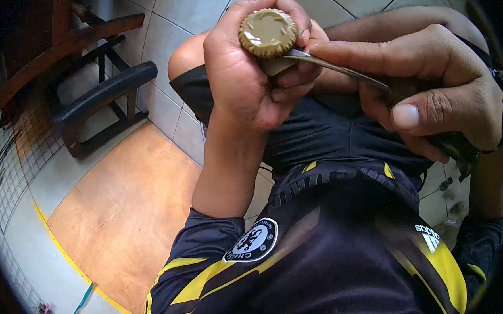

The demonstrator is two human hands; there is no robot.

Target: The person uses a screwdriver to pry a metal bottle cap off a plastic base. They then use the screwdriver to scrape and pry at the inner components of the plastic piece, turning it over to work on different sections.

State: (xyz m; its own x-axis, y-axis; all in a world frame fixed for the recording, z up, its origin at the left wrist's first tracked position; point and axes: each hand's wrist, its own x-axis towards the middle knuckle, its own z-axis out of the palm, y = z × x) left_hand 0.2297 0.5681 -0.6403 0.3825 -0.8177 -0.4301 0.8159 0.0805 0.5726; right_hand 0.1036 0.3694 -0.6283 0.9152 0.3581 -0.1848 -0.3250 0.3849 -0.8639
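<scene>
The left hand (253, 71) is wrapped around a small bottle-like item whose crimped cap (268, 33) faces the camera. The fingers are curled tight around the neck just below the cap, and the thumb lies over the top of the fingers – a full clamp that appears to keep the item from turning or slipping under side load. The body below the cap is hidden inside the fist, so its shape cannot be told.

The right hand (430, 85) holds a knife (338, 68) by its dark handle, which is enclosed in the palm. The forefinger runs straight along the back of the blade and the thumb presses on the side, fingers closed firmly on the tool. This extended-finger hold likely serves to steer the tip and to press it down with control.

The blade tip sits at the lower edge of the cap, touching or just under the crimped rim, between the cap and the left fingers. The exact point of contact is partly covered by the fingers.

Both hands are raised above the lap, over dark shorts (330, 141) and a black and yellow jersey (303, 268) – held close to the body, probably for steadiness. A wooden board (123, 209) lies on the tiled floor (198, 12) below, with a dark chair frame (100, 96) well apart to the left
</scene>
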